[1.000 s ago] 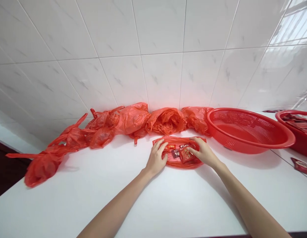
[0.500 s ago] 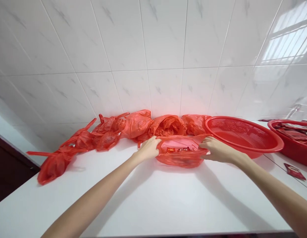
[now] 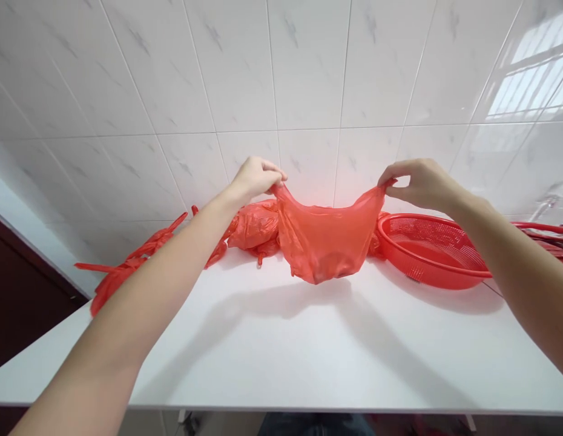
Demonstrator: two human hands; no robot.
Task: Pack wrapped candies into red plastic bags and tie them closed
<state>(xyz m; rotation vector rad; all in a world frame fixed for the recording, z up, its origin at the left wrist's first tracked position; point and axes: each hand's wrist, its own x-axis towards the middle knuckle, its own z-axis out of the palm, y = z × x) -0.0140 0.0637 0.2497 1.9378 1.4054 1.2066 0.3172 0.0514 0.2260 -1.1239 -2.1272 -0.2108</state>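
A thin red plastic carrier bag point(image 3: 324, 239) hangs in a sagging U above the white counter point(image 3: 281, 345). My left hand point(image 3: 256, 178) pinches its left handle, and my right hand point(image 3: 422, 184) pinches its right handle. The bag's base sits just above the counter or barely touches it; I cannot tell which. Dark shapes show faintly through the bottom, but the red film hides what they are.
Crumpled red plastic bags point(image 3: 254, 225) lie along the white tile wall point(image 3: 309, 79). More red bags point(image 3: 115, 281) trail toward the counter's left edge. A red mesh basket point(image 3: 429, 245) stands to the right, with a second red basket point(image 3: 545, 230) behind my right arm.
Both hands have lifted the red bag from the counter and pulled its handles apart. The packets seen at its mouth earlier are no longer in view. My view has tilted lower.
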